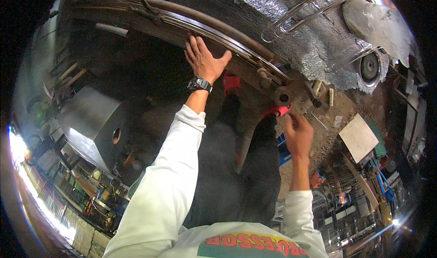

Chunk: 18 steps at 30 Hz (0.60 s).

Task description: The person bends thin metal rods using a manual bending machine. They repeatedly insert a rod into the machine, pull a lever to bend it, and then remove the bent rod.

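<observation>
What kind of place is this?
Probably a metal workshop: long shiny rods lie by the person's left hand, a crumpled silvery sheet is nearby, and the ground looks like dirt.

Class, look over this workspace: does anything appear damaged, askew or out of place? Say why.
Yes: the silver sheeting at upper right looks crumpled, with a ragged edge, perhaps torn. Loose bits litter the floor near the right hand. The metal rods near the left hand lie side by side.
</observation>
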### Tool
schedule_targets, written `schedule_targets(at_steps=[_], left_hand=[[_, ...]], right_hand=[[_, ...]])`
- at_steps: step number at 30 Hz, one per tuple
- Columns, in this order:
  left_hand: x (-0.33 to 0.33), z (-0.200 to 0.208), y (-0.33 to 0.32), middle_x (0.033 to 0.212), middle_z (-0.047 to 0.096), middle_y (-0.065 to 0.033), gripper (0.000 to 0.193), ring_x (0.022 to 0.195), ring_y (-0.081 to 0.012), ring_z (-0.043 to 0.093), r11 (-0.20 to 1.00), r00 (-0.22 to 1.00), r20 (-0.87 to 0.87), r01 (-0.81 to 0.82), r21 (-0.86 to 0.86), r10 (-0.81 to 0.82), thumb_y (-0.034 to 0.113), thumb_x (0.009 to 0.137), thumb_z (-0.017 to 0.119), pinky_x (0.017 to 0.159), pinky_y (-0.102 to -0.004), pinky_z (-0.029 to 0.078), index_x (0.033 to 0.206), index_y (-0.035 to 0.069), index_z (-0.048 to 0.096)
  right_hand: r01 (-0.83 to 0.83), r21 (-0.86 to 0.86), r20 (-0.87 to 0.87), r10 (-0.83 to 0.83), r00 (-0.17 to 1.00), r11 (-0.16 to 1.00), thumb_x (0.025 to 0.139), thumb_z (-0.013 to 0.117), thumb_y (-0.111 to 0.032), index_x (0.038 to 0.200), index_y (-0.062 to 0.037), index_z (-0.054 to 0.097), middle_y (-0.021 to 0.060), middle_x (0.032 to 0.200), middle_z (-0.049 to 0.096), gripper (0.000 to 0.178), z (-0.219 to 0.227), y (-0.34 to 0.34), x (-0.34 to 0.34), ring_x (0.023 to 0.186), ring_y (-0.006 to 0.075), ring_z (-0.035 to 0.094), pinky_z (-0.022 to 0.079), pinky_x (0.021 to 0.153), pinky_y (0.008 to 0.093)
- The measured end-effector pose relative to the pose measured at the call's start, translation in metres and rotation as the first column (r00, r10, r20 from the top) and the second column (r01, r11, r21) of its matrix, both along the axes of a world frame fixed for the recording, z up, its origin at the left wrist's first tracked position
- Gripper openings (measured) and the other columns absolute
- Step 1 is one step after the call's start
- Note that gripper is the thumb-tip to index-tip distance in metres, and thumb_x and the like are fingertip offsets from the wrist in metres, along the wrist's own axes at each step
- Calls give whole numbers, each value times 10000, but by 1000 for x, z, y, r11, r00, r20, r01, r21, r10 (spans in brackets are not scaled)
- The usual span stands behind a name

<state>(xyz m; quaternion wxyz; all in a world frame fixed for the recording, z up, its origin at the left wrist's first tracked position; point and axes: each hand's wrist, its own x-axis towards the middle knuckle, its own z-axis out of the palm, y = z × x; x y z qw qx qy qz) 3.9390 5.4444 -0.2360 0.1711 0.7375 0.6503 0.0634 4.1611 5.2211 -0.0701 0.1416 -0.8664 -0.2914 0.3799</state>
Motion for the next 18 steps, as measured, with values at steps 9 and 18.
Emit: schedule_targets(at_steps=[9, 18], left_hand=[[24, 23, 5, 1657, 162, -243, 1161, 1534, -454, 86, 990, 998, -30, -61, -131, 57, 817, 786, 590, 1239, -588, 90, 1491, -83, 383], [15, 17, 6, 1630, 217, -289, 1199, 1533, -470, 94, 996, 996, -93, -23, -82, 15, 897, 780, 497, 1224, -607, 95, 1490, -65, 411]], right_hand=[[-603, -8, 344, 568, 747, 798, 844, 760, -339, 1102, -30, 609, 152, 1078, 623, 431, -18, 105, -13, 1013, 336, 652, 556, 793, 460], [-555, -233, 192, 597, 779, 799, 933, 585, -449, 966, 24, 693, 158, 677, 654, 486, -33, 130, -19, 610, 368, 628, 520, 647, 451]])
